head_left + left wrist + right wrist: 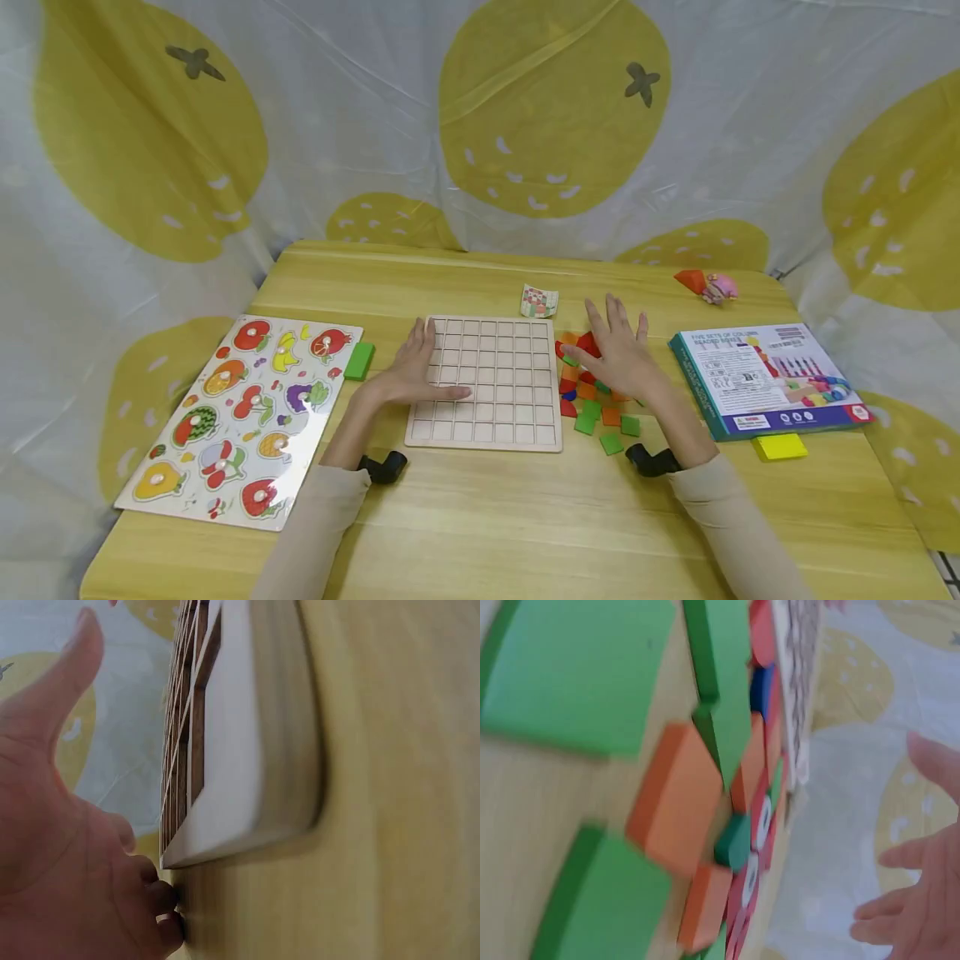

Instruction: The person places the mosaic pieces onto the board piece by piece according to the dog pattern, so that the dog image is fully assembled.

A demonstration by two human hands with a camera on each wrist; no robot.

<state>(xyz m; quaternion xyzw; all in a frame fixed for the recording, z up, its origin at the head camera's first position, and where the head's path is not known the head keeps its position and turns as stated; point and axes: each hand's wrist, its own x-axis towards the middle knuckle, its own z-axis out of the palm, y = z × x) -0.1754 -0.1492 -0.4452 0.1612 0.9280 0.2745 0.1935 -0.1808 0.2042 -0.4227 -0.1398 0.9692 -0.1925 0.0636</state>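
Observation:
A square wooden grid board (495, 383) lies flat in the middle of the table. My left hand (408, 367) is at its left edge, fingers straight and the thumb reaching over the grid; the left wrist view shows the fingertips beside the board's pale rim (232, 750). To the right of the board, my right hand (622, 358) hovers with spread fingers over a pile of small coloured blocks (588, 414), holding nothing. Green, orange, red and blue pieces show there, and the hand hides some in the head view. Up close, an orange block (676, 799) sits among green ones.
A fruit peg puzzle (225, 425) lies at left beside a green block (359, 361). At right are a boxed toy set (772, 379), a yellow pad (780, 447) and a small pink figure (720, 288). A printed card (539, 301) stands behind the board.

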